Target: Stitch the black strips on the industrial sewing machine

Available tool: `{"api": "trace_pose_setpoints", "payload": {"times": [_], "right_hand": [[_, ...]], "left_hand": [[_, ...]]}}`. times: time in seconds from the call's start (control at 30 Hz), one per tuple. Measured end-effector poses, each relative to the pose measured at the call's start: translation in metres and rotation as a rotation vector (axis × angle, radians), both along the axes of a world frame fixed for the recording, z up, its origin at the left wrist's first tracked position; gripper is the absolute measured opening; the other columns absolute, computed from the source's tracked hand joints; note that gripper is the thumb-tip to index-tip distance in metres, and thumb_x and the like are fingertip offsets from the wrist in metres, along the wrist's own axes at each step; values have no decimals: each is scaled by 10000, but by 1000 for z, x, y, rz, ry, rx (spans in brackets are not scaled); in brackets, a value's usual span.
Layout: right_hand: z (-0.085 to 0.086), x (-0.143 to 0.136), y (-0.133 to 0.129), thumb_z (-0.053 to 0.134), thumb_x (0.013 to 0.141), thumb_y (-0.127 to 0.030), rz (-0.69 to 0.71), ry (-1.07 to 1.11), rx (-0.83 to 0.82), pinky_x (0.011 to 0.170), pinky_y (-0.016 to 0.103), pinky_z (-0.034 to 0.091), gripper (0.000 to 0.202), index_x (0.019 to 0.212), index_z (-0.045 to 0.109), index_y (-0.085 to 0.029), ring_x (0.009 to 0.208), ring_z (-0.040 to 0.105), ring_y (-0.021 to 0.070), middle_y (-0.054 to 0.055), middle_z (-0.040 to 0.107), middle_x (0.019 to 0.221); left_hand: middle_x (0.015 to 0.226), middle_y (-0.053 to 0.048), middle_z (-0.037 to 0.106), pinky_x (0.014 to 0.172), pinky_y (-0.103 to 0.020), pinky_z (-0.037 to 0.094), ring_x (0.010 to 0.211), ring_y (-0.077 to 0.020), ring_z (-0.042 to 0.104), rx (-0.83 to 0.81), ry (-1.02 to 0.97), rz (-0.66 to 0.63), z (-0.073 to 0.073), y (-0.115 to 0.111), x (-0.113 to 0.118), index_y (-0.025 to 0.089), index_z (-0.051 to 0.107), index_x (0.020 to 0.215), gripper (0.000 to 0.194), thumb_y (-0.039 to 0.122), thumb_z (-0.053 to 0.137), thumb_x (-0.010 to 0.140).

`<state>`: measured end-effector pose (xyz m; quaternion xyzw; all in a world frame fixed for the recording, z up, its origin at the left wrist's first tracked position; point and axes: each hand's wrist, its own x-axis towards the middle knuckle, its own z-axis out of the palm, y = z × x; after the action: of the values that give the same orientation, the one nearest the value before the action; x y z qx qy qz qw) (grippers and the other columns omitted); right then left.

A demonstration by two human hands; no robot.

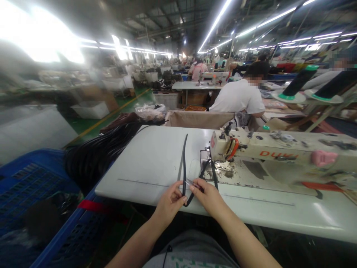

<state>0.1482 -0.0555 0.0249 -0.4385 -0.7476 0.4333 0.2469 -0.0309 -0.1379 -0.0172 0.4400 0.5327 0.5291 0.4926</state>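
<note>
A narrow black strip (184, 163) stands up from between the fingers of my left hand (171, 201), which pinches it near the table's front edge. Below the fingers it bends, passes by my right hand (205, 194), and a black length (205, 168) runs on to the sewing machine (227, 147). My right hand is closed on a small pointed metal tool (188, 182), apparently thread snips, whose tip touches or nearly touches the strip. The palm hides the rest of the tool. Another piece of black strip hangs by the needle area.
The white sewing table (150, 160) lies before me. A thick bundle of black strips (92, 156) drapes over its left edge, beside a blue plastic basket (25, 171). Black thread cones (299, 82) stand at right. A person in white (237, 96) bends over work ahead, behind a fabric-lined bin (200, 119).
</note>
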Motion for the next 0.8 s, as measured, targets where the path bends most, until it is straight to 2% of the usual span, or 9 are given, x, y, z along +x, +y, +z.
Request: {"api": "trace_pose_setpoints", "payload": {"times": [0.1,0.23,0.33,0.4,0.57,0.67,0.8], "right_hand": [[2,-1,-1,566,914,-454,-6,-30,52,666,282,405,238,864,666,-244,709,591,188,-13,630,726],[-2,0,0,517,944,-461,-70,38,72,719,291,447,277,868,670,-243,770,636,206,10,680,777],[-4,2,-2,518,957,-484,-85,7,89,699,284,441,289,867,638,-236,753,631,203,14,670,775],[-2,2,-6,517,973,-461,-62,-80,103,692,279,424,278,830,599,-237,748,626,199,16,665,769],[9,3,-17,525,1005,-357,-11,-312,156,675,271,362,236,808,582,-240,787,640,193,20,700,814],[13,5,-17,542,1008,-343,0,-373,152,655,268,336,231,808,598,-240,792,647,189,15,713,824],[15,7,-15,520,1024,-366,-39,-383,125,648,271,343,252,818,600,-243,789,656,200,24,720,815]], "left_hand": [[804,11,646,846,-359,548,813,-192,713,9,0,-17,1,-1,2,174,577,1349,585,364,772,831],[820,25,601,825,-368,572,785,-195,720,-8,-54,21,3,-2,6,176,570,1329,602,377,791,807],[939,-12,615,780,-396,611,759,-194,709,-106,-149,90,8,-1,10,170,585,1290,623,415,811,764],[975,-40,632,767,-401,627,771,-187,688,-197,-201,111,14,-1,12,153,630,1238,564,417,794,768],[943,-53,640,739,-329,625,808,-159,632,-250,-320,-12,30,0,16,143,732,1086,345,346,752,808],[973,-56,644,716,-322,621,808,-162,641,-249,-366,-35,32,-1,18,161,728,1109,367,346,782,797],[991,-55,640,720,-357,622,809,-176,655,-256,-403,-11,29,-1,20,184,702,1160,460,385,831,766]]}}
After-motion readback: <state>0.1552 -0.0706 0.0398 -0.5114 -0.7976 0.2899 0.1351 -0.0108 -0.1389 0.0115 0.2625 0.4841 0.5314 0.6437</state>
